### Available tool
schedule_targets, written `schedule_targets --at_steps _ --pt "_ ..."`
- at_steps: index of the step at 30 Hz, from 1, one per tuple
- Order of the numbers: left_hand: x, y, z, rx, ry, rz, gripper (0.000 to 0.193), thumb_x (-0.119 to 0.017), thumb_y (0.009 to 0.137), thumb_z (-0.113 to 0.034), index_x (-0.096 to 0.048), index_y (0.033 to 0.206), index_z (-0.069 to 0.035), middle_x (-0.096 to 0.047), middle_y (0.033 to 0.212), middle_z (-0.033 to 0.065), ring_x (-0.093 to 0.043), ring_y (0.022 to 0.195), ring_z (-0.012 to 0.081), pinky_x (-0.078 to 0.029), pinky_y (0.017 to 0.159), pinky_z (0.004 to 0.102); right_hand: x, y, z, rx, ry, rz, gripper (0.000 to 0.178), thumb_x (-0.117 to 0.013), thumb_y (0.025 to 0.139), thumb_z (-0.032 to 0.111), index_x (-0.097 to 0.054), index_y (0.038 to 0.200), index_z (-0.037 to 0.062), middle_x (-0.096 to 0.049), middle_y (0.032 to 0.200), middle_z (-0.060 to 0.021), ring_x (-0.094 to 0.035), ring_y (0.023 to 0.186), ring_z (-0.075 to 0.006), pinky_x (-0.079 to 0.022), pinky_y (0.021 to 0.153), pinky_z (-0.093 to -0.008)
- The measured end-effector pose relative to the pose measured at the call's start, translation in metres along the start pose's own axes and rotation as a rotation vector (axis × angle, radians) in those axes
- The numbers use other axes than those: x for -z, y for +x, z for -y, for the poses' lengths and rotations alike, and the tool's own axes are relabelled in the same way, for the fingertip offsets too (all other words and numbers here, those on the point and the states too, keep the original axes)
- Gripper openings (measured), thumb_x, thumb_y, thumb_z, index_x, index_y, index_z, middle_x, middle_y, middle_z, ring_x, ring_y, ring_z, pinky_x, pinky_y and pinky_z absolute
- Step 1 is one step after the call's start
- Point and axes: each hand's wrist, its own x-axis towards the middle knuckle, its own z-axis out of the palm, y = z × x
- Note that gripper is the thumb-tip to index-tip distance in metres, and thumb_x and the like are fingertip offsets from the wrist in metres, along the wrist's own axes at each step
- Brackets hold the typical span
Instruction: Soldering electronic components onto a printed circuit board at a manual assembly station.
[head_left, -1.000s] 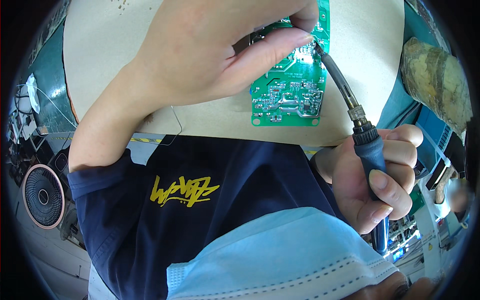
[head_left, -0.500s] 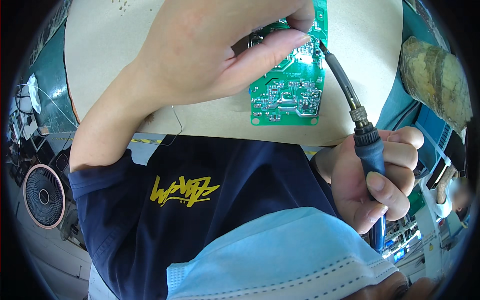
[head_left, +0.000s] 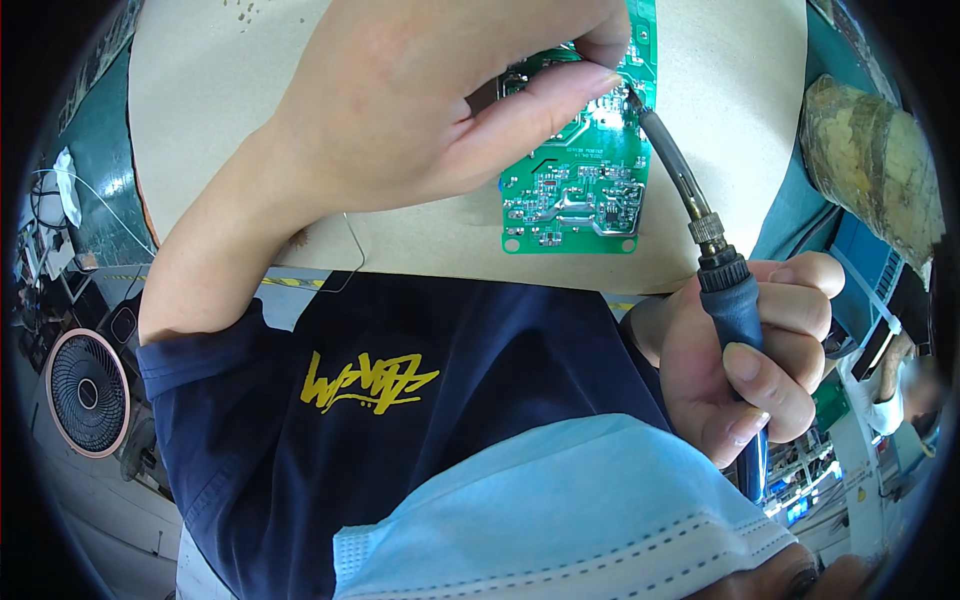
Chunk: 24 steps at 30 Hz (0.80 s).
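A green circuit board [head_left: 575, 165] with shiny solder joints and small parts lies on the pale work surface. Over its upper part, my left hand [head_left: 430, 110] pinches thumb to forefinger; a thin solder wire [head_left: 358, 245] runs out from beneath this hand, its gripped end hidden. Wrapped in the fingers of my right hand [head_left: 745, 350] is a soldering iron [head_left: 730, 290] with a blue grip. The iron slants up and left, its dark tip at the board's upper right part, just beside my left thumb. Whether the tip touches a joint is too small to tell.
The pale board-like sheet [head_left: 220, 150] covers a green table. A wrapped, brownish bundle [head_left: 870, 165] stands at the right edge. A round fan [head_left: 88, 393] is at the lower left. Another person [head_left: 905, 395] is at the far right.
The soldering iron and my right hand have shifted slightly left, bringing the tip inward from the board's right edge. My left hand is nearly still; the board sits a touch lower.
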Motion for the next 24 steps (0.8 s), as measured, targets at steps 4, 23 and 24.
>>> schedule_targets --at_steps 4,23,24 --pt "0.0012 0.0002 0.0 -0.005 0.007 0.004 0.018 -0.074 0.07 0.001 -0.065 0.084 -0.004 -0.057 0.07 0.0058 -0.053 0.063 0.0214 -0.041 0.063 0.0323 0.0023 0.0004 0.0023 -0.001 0.005 -0.04 0.027 -0.041 0.087 0.03 -0.056 0.081 0.0082 -0.034 0.058 -0.0003 -0.032 0.052 -0.015 -0.025 0.064 -0.039" --pt "0.0004 -0.0007 -0.0017 0.011 -0.004 -0.007 0.016 -0.073 0.07 0.001 -0.065 0.083 -0.004 -0.056 0.069 0.0059 -0.053 0.063 0.0221 -0.041 0.064 0.0328 0.0077 -0.0049 0.0023 -0.001 -0.082 -0.008 0.03 -0.042 0.094 0.039 -0.059 0.083 0.0156 -0.037 0.064 0.0034 -0.041 0.055 -0.0124 -0.032 0.063 -0.0343" --pt "0.0029 0.0003 -0.0045 0.062 -0.023 0.008 0.016 -0.073 0.07 0.001 -0.065 0.084 -0.004 -0.056 0.069 0.006 -0.053 0.063 0.0223 -0.041 0.064 0.0328 0.005 -0.0038 0.0028 0.001 -0.083 -0.006 0.03 -0.042 0.094 0.039 -0.059 0.083 0.0156 -0.037 0.064 0.0034 -0.041 0.055 -0.0124 -0.032 0.063 -0.0343"
